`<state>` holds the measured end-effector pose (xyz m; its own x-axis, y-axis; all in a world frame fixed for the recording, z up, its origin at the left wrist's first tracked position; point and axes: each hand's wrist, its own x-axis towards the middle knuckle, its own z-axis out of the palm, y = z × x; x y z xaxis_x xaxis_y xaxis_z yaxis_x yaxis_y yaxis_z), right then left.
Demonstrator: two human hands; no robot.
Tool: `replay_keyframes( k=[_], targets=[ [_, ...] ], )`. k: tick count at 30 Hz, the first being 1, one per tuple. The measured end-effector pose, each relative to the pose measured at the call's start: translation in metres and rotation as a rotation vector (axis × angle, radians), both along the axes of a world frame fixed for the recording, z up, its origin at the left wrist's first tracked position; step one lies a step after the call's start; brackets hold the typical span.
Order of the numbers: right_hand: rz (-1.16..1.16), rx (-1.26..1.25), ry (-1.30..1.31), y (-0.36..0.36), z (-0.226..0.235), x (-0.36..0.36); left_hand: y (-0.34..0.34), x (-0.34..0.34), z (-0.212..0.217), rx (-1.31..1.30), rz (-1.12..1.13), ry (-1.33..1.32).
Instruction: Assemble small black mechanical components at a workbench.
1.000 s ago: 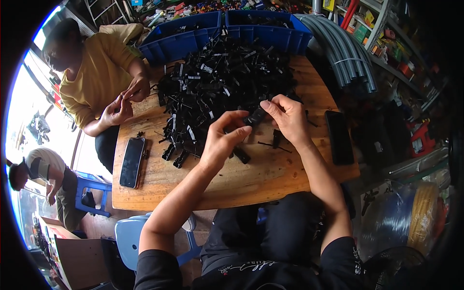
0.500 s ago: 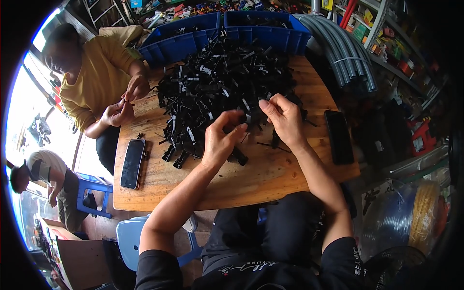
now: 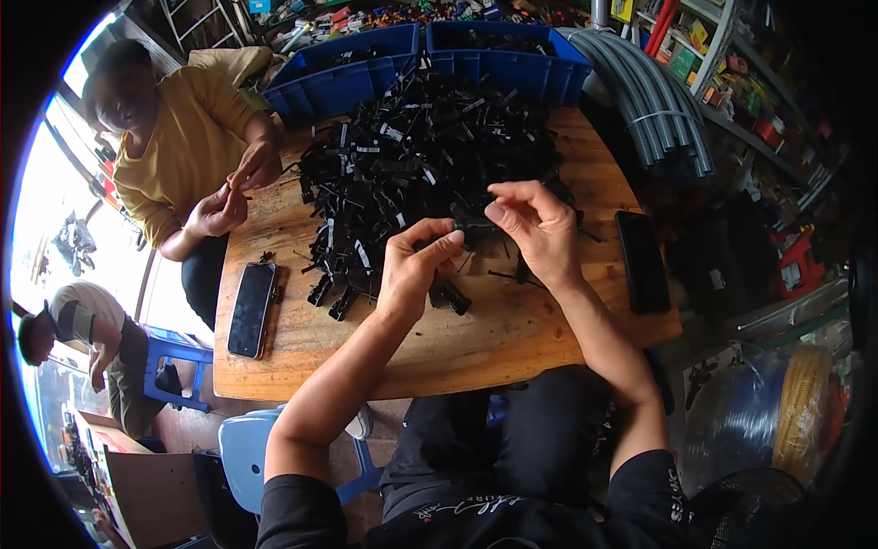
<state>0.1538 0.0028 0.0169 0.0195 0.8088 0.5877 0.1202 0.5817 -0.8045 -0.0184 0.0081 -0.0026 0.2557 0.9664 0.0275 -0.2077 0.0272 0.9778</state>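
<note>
A big heap of small black plastic parts [image 3: 393, 165], some bearing white strips, covers the middle of the wooden table [image 3: 512, 352]. Over its near edge, my left hand [image 3: 412, 265] pinches a small black plastic part [image 3: 471, 222] between thumb and forefinger. Its exact shape is lost against the dark heap. My right hand [image 3: 544, 233] is just to the right of that part, thumb and forefinger apart, with nothing visible between them. Below the hands, a loose black part [image 3: 450, 297] lies at the heap's edge.
Two blue bins [image 3: 347, 87] stand behind the heap. One phone [image 3: 251, 309] lies at the table's left, another phone [image 3: 643, 261] at the right. A person in a yellow top [image 3: 187, 119] works at the left edge. Grey hoses [image 3: 649, 101] curve past the far right.
My right thumb and forefinger have spread apart. My left hand has closed into a pinch, and the black part now shows between the hands. The person at left has raised their head.
</note>
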Motion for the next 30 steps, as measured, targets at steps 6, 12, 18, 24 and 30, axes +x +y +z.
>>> replay_keyframes(
  k=[6, 12, 18, 24, 30],
  targets=[
    [0.316, -0.098, 0.003, 0.005, -0.003, -0.003, -0.007, -0.002, 0.001, 0.268, 0.117, 0.021],
    [0.442, -0.404, 0.142, 0.003, -0.007, 0.005, -0.002, 0.001, 0.001, 0.637, 0.177, 0.132],
    [0.479, -0.473, 0.249, -0.003, -0.005, -0.002, -0.017, -0.002, 0.008, 0.691, 0.173, 0.190],
    [0.662, -0.676, 0.497, 0.007, -0.020, 0.007, -0.014, 0.002, 0.011, 0.911, 0.233, 0.253],
    [0.718, -0.700, 0.477, 0.015, -0.023, 0.004, -0.012, -0.001, 0.016, 0.830, 0.238, 0.338]
  ],
)
